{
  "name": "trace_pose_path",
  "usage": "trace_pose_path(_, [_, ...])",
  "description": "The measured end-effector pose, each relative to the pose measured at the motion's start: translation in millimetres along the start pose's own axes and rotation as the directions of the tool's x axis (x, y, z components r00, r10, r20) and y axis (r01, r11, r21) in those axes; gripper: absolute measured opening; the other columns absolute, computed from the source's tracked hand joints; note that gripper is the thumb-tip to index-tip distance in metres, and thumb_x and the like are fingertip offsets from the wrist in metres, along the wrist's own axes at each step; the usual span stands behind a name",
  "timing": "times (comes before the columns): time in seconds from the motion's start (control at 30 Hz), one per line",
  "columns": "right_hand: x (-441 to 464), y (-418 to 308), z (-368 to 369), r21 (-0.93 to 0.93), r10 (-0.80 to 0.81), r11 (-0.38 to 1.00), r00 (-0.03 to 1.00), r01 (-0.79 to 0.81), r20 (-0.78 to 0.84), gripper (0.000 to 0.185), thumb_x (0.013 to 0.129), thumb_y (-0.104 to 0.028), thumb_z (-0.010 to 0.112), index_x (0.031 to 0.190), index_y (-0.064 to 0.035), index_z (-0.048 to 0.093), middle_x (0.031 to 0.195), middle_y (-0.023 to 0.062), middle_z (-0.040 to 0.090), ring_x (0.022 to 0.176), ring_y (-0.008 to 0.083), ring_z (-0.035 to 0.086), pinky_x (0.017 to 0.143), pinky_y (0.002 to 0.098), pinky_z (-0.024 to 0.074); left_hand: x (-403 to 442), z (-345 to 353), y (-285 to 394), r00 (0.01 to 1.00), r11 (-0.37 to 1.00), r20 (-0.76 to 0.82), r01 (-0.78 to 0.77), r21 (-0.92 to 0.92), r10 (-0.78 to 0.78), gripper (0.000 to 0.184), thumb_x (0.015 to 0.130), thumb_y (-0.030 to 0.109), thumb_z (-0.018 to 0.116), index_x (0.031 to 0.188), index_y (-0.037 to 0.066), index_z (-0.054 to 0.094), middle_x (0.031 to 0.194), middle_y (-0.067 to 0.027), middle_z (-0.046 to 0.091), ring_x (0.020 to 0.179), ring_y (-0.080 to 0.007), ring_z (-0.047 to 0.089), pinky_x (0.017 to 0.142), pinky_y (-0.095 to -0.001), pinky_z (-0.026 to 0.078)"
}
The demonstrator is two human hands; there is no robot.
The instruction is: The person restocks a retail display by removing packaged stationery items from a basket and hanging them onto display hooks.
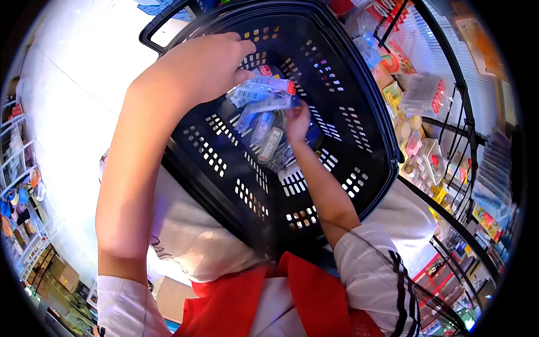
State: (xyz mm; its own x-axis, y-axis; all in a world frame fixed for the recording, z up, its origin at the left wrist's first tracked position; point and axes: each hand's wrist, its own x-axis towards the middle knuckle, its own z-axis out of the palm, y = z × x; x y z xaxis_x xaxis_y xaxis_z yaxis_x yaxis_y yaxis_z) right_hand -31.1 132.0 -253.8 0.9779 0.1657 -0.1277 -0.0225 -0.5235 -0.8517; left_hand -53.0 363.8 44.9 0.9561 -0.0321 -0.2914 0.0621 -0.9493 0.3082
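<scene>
A black plastic basket (359,101) with slotted walls tilts in front of my body. A pile of small clear plastic packages, some with blue print (252,92), lies inside it. My left hand (222,59) reaches over the rim from the left, its thumb and fingers apart, close above the pile. Down inside the basket, my right hand (297,121) has its fingers closed at the end of a clear plastic package (272,105). Below that lies a narrow white-and-grey package (270,145). My right fingertips are partly hidden.
Black wire racks (469,112) with many packaged goods stand close on the right. White shelving (22,151) holds more goods at the far left. A pale floor (73,73) stretches out on the left. The basket's handle (160,36) sticks out at upper left.
</scene>
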Motion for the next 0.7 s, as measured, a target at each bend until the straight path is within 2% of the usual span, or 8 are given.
trace_pose_path(0.03, [8,27,-2,0.042,0.040,0.998,0.996,-0.037,-0.082,0.046,0.070,-0.006,0.062,0.110,0.0059,0.044,0.071,0.0109,0.054,0.066,0.0232,0.054,0.062,0.0346,0.0437,0,1,2,1.000,1.000,0.006,0.013,0.008,-0.013,0.034,0.080,0.019,0.054,0.107,0.000,0.051,0.104,-0.0144,0.053,0.095,-0.0314,0.053,0.083,-0.0360,0.042])
trace_pose_path(0.2, [-36,69,-11,-0.686,0.505,0.625,0.863,-0.373,-0.009,0.069,0.069,-0.030,0.065,0.120,0.0032,0.031,0.111,0.0181,0.045,0.102,0.0316,0.046,0.086,0.0375,0.0391,4,1,7,1.000,1.000,0.026,-0.014,0.010,0.014,0.035,0.079,0.019,0.055,0.108,0.000,0.051,0.105,-0.0140,0.053,0.095,-0.0307,0.053,0.083,-0.0356,0.042])
trace_pose_path(0.3, [-66,62,-1,-0.722,0.641,0.546,0.767,-0.425,0.033,0.085,0.063,-0.041,0.067,0.124,0.0020,0.026,0.128,0.0214,0.028,0.117,0.0360,0.032,0.095,0.0372,0.0320,4,2,8,0.999,1.000,0.046,0.005,0.006,-0.006,0.035,0.079,0.018,0.055,0.109,0.000,0.051,0.105,-0.0138,0.053,0.095,-0.0305,0.053,0.083,-0.0355,0.042])
trace_pose_path(0.4, [-75,43,0,-0.866,0.651,0.409,0.757,-0.287,0.057,0.097,0.055,-0.043,0.072,0.126,0.0031,0.024,0.120,0.0240,0.038,0.111,0.0342,0.041,0.091,0.0388,0.0365,4,5,6,0.999,1.000,0.039,0.001,0.017,-0.002,0.035,0.079,0.018,0.055,0.109,0.000,0.051,0.105,-0.0136,0.053,0.095,-0.0304,0.053,0.083,-0.0357,0.042])
trace_pose_path(0.5, [-54,73,-14,-0.728,0.614,0.657,0.701,-0.197,0.364,0.077,0.055,-0.031,0.074,0.118,-0.0034,0.040,0.107,0.0204,0.051,0.093,0.0335,0.053,0.078,0.0402,0.0460,7,6,5,0.999,1.000,0.047,-0.014,0.020,0.013,0.036,0.078,0.018,0.056,0.109,0.001,0.051,0.105,-0.0132,0.053,0.095,-0.0303,0.053,0.083,-0.0359,0.042])
trace_pose_path(0.53, [-38,76,-18,-0.724,0.635,0.684,0.559,-0.087,0.533,0.071,0.051,-0.032,0.077,0.109,-0.0011,0.051,0.099,0.0164,0.057,0.086,0.0291,0.058,0.072,0.0395,0.0484,8,5,6,0.998,1.000,0.060,-0.009,0.027,0.008,0.036,0.078,0.019,0.056,0.109,0.001,0.051,0.105,-0.0131,0.053,0.095,-0.0303,0.053,0.083,-0.0359,0.042])
trace_pose_path(0.63, [3,21,-39,-0.655,0.675,0.737,0.236,-0.169,0.699,0.061,0.053,-0.034,0.075,0.098,0.0039,0.057,0.100,0.0133,0.057,0.089,0.0249,0.056,0.069,0.0370,0.0489,9,7,12,0.995,0.998,0.095,0.031,0.051,-0.035,0.036,0.079,0.021,0.056,0.109,0.002,0.051,0.106,-0.0138,0.053,0.095,-0.0304,0.053,0.082,-0.0362,0.042])
trace_pose_path(0.7, [30,-10,-48,-0.485,0.536,0.842,0.260,-0.235,0.803,0.051,0.065,-0.029,0.071,0.105,-0.0024,0.054,0.096,0.0066,0.059,0.088,0.0179,0.056,0.067,0.0321,0.0480,9,11,12,0.993,0.995,0.099,0.062,0.080,-0.070,0.039,0.078,0.023,0.057,0.110,0.002,0.050,0.106,-0.0156,0.053,0.094,-0.0307,0.054,0.082,-0.0366,0.043])
